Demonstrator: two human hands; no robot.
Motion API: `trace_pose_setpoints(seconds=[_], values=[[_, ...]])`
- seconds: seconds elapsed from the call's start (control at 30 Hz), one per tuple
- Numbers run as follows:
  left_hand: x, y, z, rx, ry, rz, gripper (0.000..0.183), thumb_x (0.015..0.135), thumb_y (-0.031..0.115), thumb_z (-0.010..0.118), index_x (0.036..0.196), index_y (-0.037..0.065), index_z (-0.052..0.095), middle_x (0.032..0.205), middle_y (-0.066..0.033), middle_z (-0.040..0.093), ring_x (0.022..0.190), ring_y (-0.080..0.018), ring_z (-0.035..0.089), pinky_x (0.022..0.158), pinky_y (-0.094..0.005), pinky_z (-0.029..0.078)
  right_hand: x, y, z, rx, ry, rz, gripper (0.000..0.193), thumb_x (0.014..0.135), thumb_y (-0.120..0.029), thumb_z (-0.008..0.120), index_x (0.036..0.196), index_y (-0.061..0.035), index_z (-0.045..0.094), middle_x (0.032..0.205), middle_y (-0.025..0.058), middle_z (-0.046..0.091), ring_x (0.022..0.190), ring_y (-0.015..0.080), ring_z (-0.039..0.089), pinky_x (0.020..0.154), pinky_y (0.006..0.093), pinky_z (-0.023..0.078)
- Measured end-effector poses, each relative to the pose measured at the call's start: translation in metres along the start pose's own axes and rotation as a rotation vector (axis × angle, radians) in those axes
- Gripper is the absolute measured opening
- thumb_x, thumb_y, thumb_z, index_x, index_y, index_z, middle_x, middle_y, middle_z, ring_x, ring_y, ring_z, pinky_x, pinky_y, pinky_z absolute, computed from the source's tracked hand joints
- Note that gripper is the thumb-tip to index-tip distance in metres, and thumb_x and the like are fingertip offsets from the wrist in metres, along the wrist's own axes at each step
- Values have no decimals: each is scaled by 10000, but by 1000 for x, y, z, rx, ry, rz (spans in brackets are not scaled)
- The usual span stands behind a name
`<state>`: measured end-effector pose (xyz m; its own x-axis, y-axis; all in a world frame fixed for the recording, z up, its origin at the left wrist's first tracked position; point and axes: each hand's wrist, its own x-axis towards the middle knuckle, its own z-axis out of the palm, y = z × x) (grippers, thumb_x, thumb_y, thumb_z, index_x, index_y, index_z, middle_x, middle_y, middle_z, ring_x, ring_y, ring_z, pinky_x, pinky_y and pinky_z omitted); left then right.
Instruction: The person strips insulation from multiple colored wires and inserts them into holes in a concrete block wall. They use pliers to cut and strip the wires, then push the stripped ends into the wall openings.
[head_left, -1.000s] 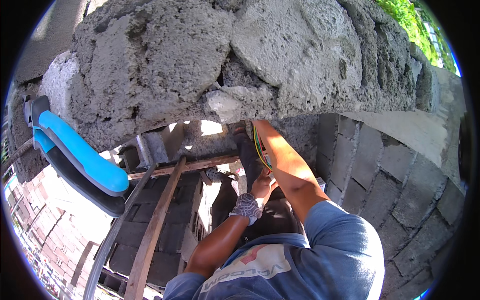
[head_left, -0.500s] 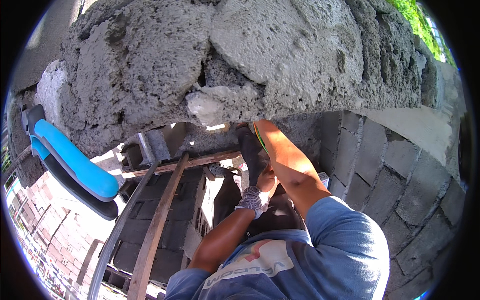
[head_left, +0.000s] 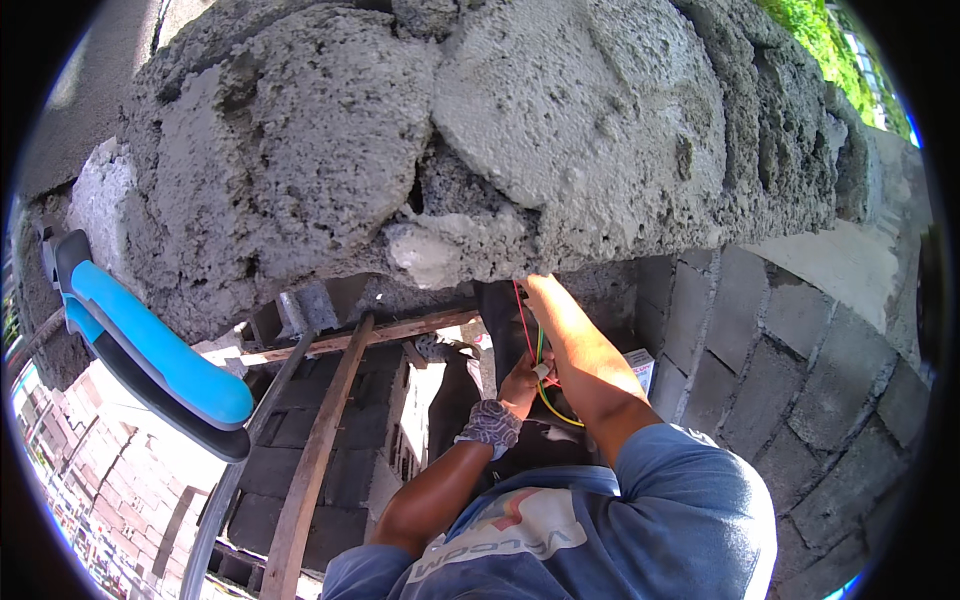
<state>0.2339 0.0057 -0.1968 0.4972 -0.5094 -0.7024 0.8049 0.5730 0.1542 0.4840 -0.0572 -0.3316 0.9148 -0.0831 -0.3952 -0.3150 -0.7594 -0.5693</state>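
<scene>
Thin coloured wires, including a red wire point(head_left: 522, 315) and a yellow wire point(head_left: 556, 410), run down in front of my body. My left hand point(head_left: 522, 385), with a patterned grey-white cuff point(head_left: 492, 425) at the wrist, is closed on these wires beside a small whitish piece point(head_left: 542, 370). My right hand point(head_left: 540, 285) is higher, just under the lower edge of the rough concrete wall point(head_left: 560, 150). The wall edge hides most of its fingers, and the red wire passes close beside it. Pliers with blue and black handles point(head_left: 165, 345) lie against the wall at the left.
Below at the left, a metal pipe point(head_left: 250, 450) and a wooden plank point(head_left: 318, 460) slant past stacked concrete blocks point(head_left: 345, 440). A crosswise wooden bar point(head_left: 400, 332) meets them. A block wall point(head_left: 790, 350) rises on the right, with a small white box point(head_left: 640, 368) near it.
My left hand has moved slightly down and away from my right forearm, so red, green and yellow wires now show between them. The whole view has shifted slightly.
</scene>
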Motion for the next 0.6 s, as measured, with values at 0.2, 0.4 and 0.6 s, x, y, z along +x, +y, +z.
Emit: trace_pose_setpoints(seconds=[0.2, 0.4, 0.6], values=[[-33, 94, 15, 238, 328, 231, 555, 1051, 172, 593, 1545, 62, 364, 1472, -145, 511, 1336, -240, 537, 1139, -369, 392, -2, -1, -12, -46, -38, -23, 306, 997, -252, 508, 1119, -57, 710, 1029, 221, 732, 946, 427, 695, 807, 521, 564], [-139, 283, 74, -182, -160, 682, 797, 1031, 612, 459, 1558, 27, 336, 1522, -297, 461, 1413, -436, 472, 1144, -551, 419, 8, -28, -24, -125, -83, -94, 312, 998, -258, 504, 1125, -59, 708, 1029, 211, 735, 937, 413, 698, 801, 513, 567], [-174, 348, 144, -367, -846, 617, 1026, 930, 736, 556, 1598, 19, 250, 1557, -283, 420, 1484, -463, 354, 1157, -642, 321, -20, -23, -30, -178, -181, -85, 318, 1000, -264, 500, 1132, -61, 707, 1029, 201, 738, 929, 400, 701, 795, 505, 570]])
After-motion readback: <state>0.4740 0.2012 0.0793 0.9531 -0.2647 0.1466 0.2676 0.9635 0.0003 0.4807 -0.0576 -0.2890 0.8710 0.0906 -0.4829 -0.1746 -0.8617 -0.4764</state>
